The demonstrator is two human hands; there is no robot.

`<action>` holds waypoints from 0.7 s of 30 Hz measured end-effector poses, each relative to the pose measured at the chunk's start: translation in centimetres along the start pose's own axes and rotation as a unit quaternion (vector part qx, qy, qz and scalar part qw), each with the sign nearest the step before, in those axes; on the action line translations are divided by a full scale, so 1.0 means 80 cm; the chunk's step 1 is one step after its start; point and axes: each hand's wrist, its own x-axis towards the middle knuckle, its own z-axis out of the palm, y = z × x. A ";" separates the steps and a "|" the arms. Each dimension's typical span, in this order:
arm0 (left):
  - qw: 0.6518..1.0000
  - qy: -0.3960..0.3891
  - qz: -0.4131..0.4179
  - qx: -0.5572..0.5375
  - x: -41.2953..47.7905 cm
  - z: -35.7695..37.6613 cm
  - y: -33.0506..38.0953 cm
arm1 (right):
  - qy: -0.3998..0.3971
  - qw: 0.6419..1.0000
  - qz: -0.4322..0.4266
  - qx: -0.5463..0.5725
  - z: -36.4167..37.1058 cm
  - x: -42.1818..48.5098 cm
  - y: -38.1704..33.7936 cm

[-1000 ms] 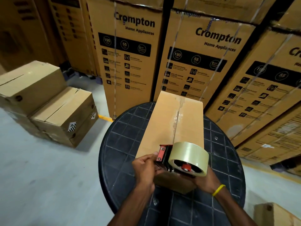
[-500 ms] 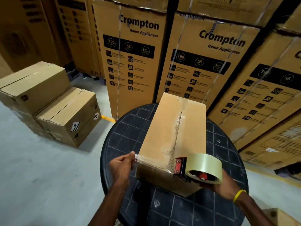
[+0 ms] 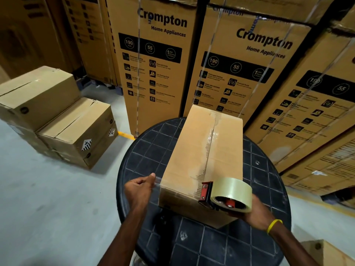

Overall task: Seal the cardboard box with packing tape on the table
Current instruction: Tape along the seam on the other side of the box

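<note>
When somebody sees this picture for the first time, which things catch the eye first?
The long cardboard box lies on the round dark table, in the middle. At its near end, the right hand holds a tape dispenser with a clear roll, and the left hand pinches the tape end. Tall Crompton cartons stand behind.

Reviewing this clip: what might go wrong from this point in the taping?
1. The left hand pinches the tape end out in the air beside the box; that loose stretch may twist or stick to itself.
2. The right hand holds the dispenser at the opposite side and neither hand presses the box down, so tension may slide it on the table.
</note>
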 end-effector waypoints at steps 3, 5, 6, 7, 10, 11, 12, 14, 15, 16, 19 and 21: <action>1.000 -0.006 -0.008 -0.001 0.003 0.002 -0.005 | -0.005 1.000 0.007 -0.028 -0.003 0.003 0.004; 1.000 -0.014 -0.016 -0.002 0.006 0.003 -0.011 | -0.010 0.999 0.012 -0.040 -0.003 0.004 0.007; 1.000 -0.016 -0.019 -0.005 0.007 0.004 -0.013 | -0.012 0.998 0.020 -0.053 -0.003 0.004 0.003; 1.000 -0.016 -0.019 -0.009 0.007 0.004 -0.015 | -0.012 0.998 0.024 -0.061 -0.003 0.006 0.001; 1.000 -0.011 -0.014 -0.019 0.007 0.006 -0.016 | -0.023 0.997 0.031 -0.067 -0.003 0.007 0.000; 1.000 -0.011 -0.012 -0.020 0.007 0.006 -0.016 | -0.025 0.997 0.031 -0.071 -0.004 0.008 0.004; 1.000 -0.012 -0.010 -0.021 0.007 0.006 -0.016 | -0.020 0.997 0.032 -0.070 -0.004 0.009 0.003; 1.000 -0.016 -0.006 -0.025 0.007 0.006 -0.017 | -0.006 0.997 0.037 -0.068 -0.004 0.009 0.003; 0.999 -0.018 -0.003 -0.027 0.007 0.006 -0.017 | -0.008 0.997 0.035 -0.065 -0.003 0.010 0.009; 0.999 -0.018 0.002 -0.030 0.006 0.006 -0.017 | -0.010 0.997 0.035 -0.064 -0.003 0.010 0.010; 0.999 -0.012 0.024 -0.041 0.003 0.006 -0.013 | -0.012 0.997 0.040 -0.065 -0.003 0.010 0.016; 0.999 -0.015 0.030 -0.043 0.003 0.007 -0.013 | -0.005 0.997 0.051 -0.061 -0.005 0.010 0.022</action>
